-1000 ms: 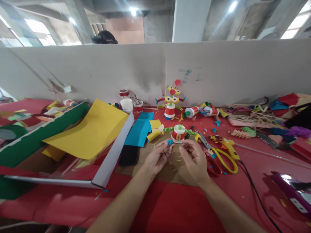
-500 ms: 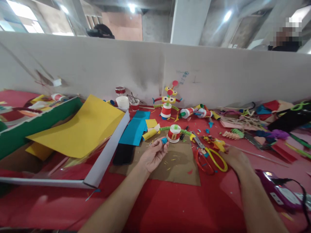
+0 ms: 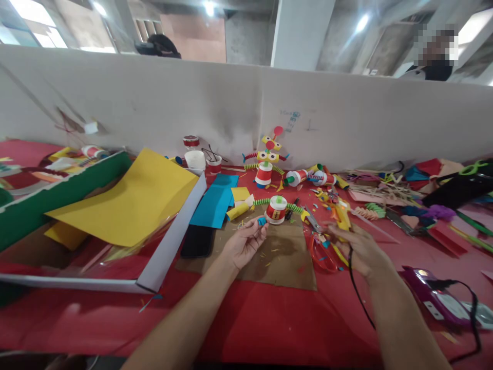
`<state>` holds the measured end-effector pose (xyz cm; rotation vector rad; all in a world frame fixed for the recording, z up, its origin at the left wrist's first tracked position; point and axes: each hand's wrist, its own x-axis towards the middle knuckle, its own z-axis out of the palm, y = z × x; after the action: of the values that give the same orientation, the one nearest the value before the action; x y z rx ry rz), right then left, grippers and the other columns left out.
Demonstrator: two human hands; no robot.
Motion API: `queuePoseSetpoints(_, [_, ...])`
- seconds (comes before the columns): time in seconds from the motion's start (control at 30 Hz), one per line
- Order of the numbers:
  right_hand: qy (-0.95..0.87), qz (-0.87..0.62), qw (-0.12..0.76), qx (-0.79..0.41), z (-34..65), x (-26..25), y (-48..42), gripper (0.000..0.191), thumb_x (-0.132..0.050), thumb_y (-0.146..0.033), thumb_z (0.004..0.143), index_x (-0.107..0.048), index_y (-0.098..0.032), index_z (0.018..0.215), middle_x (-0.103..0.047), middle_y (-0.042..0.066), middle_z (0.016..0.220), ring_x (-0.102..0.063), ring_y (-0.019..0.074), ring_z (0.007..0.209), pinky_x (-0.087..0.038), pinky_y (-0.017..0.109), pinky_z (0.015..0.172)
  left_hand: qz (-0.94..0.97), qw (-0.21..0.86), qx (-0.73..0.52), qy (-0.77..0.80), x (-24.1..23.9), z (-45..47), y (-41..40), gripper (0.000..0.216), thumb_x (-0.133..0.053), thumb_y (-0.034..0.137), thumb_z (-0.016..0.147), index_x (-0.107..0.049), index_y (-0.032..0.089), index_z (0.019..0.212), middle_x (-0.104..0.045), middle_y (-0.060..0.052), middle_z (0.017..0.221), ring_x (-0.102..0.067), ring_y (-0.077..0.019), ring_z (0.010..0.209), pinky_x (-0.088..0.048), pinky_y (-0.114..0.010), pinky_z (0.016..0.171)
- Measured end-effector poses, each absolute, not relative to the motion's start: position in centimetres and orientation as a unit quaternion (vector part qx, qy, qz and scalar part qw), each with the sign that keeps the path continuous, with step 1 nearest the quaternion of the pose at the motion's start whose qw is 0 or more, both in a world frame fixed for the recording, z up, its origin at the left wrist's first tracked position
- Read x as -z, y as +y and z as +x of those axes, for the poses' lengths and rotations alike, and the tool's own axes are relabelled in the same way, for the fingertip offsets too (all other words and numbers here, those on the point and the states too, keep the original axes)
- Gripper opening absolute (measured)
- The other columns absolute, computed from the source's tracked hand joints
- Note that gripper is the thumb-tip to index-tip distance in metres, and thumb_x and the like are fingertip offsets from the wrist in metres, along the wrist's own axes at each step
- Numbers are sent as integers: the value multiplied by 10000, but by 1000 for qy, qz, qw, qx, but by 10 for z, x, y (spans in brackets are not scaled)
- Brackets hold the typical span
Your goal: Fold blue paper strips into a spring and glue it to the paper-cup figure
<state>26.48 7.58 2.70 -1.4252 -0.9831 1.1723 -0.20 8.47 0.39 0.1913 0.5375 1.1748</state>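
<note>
Between the thumb and fingers of my left hand (image 3: 245,245) is a small rolled blue paper piece (image 3: 262,221), close to the front of a red-and-white paper cup (image 3: 276,211) with green folded-paper arms. My right hand (image 3: 360,251) is closed round a yellow glue gun (image 3: 342,213); its black cord (image 3: 360,293) hangs below the hand. Scissors (image 3: 324,259) with red and yellow handles lie under and beside that hand, partly hidden. A brown cardboard sheet (image 3: 285,267) with yellow scraps lies below the left hand.
At left stands an open box (image 3: 173,236) with yellow paper (image 3: 127,200) across it. Blue paper (image 3: 215,200) and a black phone (image 3: 197,241) lie beside it. Finished-looking cup figures (image 3: 264,174) stand at the wall. A purple device (image 3: 439,298) is at right.
My right hand has lifted the glue gun from the table and brought it leftward over the scissors. The left hand stays almost still with the blue paper piece.
</note>
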Motion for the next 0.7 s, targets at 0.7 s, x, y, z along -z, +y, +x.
queuePoseSetpoints(0.7, [-610,-430,507,-430,180,-15,43,224,-483,-379,902,-617,-199,917,-613,22,732,-532,146,628,-435,303,646,45,778,-566,270,-2,-11,89,165,-498,35,848,-628,85,937,-694,-86,795,-686,-111,736,-556,-172,692])
